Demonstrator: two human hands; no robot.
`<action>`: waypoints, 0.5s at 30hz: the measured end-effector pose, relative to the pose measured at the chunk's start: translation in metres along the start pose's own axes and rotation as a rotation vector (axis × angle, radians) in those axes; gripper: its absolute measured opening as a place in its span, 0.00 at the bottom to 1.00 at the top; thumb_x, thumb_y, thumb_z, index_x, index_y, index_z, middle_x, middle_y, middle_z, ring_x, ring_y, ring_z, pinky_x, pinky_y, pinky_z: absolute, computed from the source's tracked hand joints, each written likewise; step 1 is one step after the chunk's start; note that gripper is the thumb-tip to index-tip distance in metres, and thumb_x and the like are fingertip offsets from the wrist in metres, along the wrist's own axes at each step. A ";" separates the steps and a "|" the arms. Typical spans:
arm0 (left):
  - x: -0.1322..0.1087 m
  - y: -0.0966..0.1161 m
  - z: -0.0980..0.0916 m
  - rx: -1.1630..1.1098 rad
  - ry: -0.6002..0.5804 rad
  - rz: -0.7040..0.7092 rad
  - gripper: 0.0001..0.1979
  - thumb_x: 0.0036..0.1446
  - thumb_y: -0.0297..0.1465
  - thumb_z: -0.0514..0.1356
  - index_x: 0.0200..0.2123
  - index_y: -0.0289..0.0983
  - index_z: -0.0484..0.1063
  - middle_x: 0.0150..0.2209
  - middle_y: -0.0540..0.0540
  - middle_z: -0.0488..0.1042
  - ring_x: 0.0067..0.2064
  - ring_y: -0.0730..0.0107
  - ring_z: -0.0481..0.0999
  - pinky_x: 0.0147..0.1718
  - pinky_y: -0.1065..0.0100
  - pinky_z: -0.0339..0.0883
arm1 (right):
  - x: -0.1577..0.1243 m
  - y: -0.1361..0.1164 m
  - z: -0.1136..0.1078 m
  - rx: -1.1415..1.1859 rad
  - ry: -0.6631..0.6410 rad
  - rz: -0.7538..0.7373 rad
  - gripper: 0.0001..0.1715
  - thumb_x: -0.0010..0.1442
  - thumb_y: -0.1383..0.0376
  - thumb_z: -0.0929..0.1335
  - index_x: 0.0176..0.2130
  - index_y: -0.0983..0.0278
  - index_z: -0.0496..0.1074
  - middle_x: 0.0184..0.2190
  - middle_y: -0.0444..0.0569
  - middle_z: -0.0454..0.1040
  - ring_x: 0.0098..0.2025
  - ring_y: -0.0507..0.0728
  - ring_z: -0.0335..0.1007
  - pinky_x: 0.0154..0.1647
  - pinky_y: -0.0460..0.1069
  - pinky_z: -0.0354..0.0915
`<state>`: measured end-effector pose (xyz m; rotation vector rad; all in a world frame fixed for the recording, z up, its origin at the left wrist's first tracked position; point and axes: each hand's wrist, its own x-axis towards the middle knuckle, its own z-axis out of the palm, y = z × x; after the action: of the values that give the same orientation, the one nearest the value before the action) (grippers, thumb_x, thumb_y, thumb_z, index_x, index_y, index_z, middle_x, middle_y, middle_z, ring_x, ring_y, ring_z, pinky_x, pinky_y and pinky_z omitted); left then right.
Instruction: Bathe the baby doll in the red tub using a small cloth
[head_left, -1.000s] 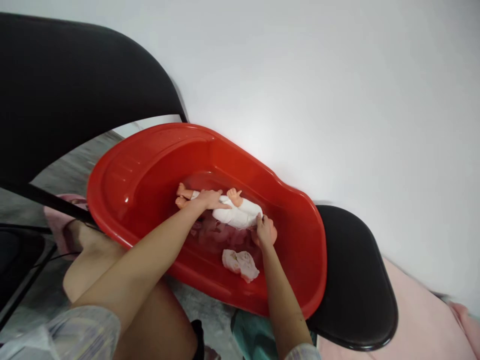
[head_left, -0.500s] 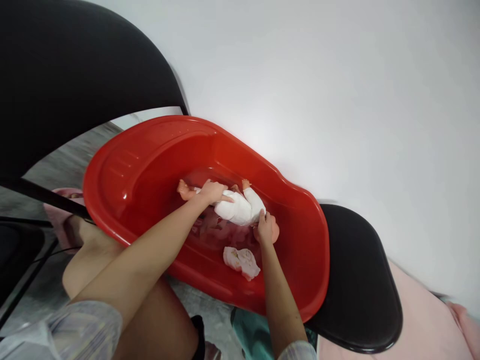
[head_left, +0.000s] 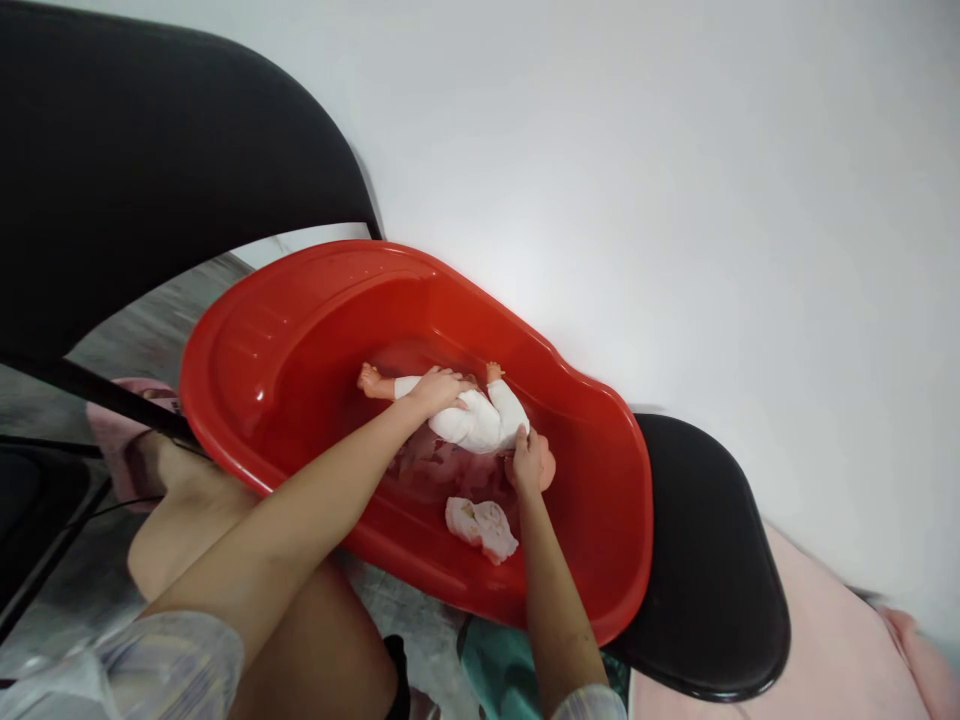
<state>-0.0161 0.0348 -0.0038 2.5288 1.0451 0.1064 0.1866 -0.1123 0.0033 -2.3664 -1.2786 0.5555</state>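
Observation:
A baby doll (head_left: 480, 420) in white clothes lies on its side in a red plastic tub (head_left: 285, 340). My left hand (head_left: 439, 388) rests on the doll's lower body with fingers curled over it. My right hand (head_left: 526, 462) grips the doll's head end, covering most of the head. The doll's bare legs (head_left: 375, 383) point left and one small arm sticks up. A crumpled whitish cloth (head_left: 481, 527) lies on the tub floor just in front of my right wrist.
The tub rests on a black folding chair, whose seat (head_left: 712, 560) shows at the right and backrest (head_left: 150, 170) at the upper left. A white wall stands behind. My bare knees are below the tub. Pink fabric (head_left: 840, 650) lies at the lower right.
The doll has rolled from its back onto its side under both hands. My left hand has slid from the legs up onto its body.

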 end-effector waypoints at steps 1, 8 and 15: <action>0.000 0.002 0.000 0.003 0.007 0.032 0.24 0.68 0.36 0.61 0.66 0.48 0.67 0.63 0.43 0.70 0.61 0.54 0.70 0.60 0.55 0.59 | -0.001 -0.001 -0.002 0.036 0.007 -0.007 0.34 0.74 0.54 0.50 0.64 0.69 0.66 0.59 0.62 0.71 0.61 0.62 0.69 0.62 0.52 0.62; -0.001 0.007 0.011 -0.015 0.004 -0.015 0.25 0.68 0.32 0.58 0.67 0.51 0.66 0.63 0.42 0.70 0.62 0.49 0.70 0.59 0.52 0.61 | -0.031 0.003 -0.024 -0.261 -0.090 0.050 0.31 0.68 0.59 0.64 0.64 0.72 0.63 0.60 0.68 0.68 0.64 0.69 0.66 0.61 0.59 0.65; -0.002 0.011 0.006 0.022 -0.072 -0.026 0.26 0.73 0.35 0.51 0.71 0.56 0.59 0.65 0.41 0.67 0.63 0.48 0.67 0.60 0.51 0.58 | -0.056 0.035 0.000 -0.410 -0.877 -0.038 0.47 0.52 0.60 0.79 0.67 0.54 0.65 0.74 0.58 0.48 0.74 0.71 0.46 0.70 0.65 0.53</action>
<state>-0.0088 0.0246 -0.0052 2.5186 1.0559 -0.0034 0.1829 -0.1775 -0.0055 -2.4759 -1.9304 1.5623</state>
